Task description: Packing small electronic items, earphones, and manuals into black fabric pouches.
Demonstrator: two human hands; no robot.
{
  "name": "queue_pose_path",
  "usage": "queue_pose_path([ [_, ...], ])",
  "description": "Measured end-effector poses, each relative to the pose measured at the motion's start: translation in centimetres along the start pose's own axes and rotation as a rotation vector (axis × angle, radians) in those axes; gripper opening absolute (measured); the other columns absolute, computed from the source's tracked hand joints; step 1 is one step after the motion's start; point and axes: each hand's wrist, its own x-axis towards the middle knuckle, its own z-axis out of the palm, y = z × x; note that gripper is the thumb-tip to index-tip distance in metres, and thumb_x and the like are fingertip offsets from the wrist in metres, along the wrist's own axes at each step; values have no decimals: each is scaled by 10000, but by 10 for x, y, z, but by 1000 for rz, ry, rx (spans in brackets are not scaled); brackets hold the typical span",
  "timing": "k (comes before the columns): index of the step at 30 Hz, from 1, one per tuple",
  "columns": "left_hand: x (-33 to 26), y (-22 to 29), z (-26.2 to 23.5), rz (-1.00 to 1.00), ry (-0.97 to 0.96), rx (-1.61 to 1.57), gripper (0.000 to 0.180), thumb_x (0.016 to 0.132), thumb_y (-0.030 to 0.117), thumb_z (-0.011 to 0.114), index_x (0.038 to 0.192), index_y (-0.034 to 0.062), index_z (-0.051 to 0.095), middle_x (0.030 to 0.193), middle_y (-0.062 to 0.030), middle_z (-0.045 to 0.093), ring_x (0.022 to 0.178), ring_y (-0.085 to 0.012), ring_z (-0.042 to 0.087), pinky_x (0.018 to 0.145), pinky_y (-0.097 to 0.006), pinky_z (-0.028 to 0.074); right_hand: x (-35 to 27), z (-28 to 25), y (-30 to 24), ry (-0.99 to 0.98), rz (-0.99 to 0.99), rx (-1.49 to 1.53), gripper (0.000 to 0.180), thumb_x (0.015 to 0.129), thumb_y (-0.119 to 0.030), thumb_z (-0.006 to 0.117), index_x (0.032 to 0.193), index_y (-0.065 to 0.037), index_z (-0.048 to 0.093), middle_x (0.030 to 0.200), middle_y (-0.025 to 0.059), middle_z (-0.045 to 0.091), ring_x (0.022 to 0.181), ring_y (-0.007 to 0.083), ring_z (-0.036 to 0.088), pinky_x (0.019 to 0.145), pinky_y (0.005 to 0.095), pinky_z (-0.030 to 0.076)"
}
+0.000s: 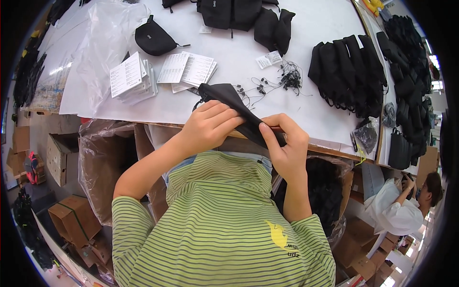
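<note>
A black fabric pouch (239, 107) is held at the table's front edge, stretched slantwise between my two hands. My left hand (210, 123) lies over its upper left part, fingers bent across the fabric. At the lower right end, my right hand (287, 138) pinches the pouch between thumb and fingers. Just beyond it are fanned white printed cards (191, 68) and a thicker stack of cards (130, 77). A tangle of black tag strings (289, 79) lies to the right of these. Another black pouch (154, 38) rests behind the cards.
Black pouches (232, 14) sit at the back, and a row of them (346, 71) at the right. Clear plastic film (103, 45) covers the left. Plastic-lined boxes (103, 167) stand below the table (330, 131). Another person (397, 205) is at the far right.
</note>
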Motion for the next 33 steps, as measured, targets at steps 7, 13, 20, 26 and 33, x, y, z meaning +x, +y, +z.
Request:
queue_pose_path([
  [7, -3, 1, -13, 30, -73, -2, 221, 644, 118, 664, 844, 31, 628, 831, -50, 619, 749, -190, 602, 709, -302, 495, 7, -1, 0, -103, 72, 31, 89, 818, -62, 643, 806, 5, 584, 716, 98, 606, 627, 223, 608, 607, 276, 483],
  [13, -4, 4, -16, -93, -59, 24, 350, 516, 18, 672, 859, 24, 605, 819, -59, 585, 721, -228, 560, 657, -334, 464, 13, 8, 0, -96, 41, 70, 111, 816, -64, 648, 789, 14, 574, 689, 105, 592, 608, 225, 602, 600, 273, 489],
  [20, -10, -3, -31, -370, -261, -113, 317, 636, 1, 652, 941, 18, 565, 851, -90, 607, 781, -263, 596, 656, -356, 481, 15, 5, 56, -302, 249, 672, 546, 834, -214, 652, 1302, -38, 433, 1173, 103, 574, 1146, 199, 506, 1004, 343, 351],
  [26, -15, 2, -28, -800, -215, -591, 231, 740, -28, 664, 930, -13, 534, 1077, -163, 624, 914, -285, 623, 757, -344, 519, -33, 37, 81, -437, 482, 641, 543, 695, -129, 791, 1158, -12, 534, 1053, 60, 612, 993, 166, 567, 910, 306, 414],
  [33, -26, -12, -47, -901, -113, -433, 189, 753, 10, 684, 861, -35, 535, 1079, -188, 634, 909, -283, 626, 799, -322, 477, -32, -2, 87, 205, 826, 1083, 192, 847, -113, 592, 1014, -29, 543, 825, 136, 645, 667, 242, 638, 603, 318, 532],
])
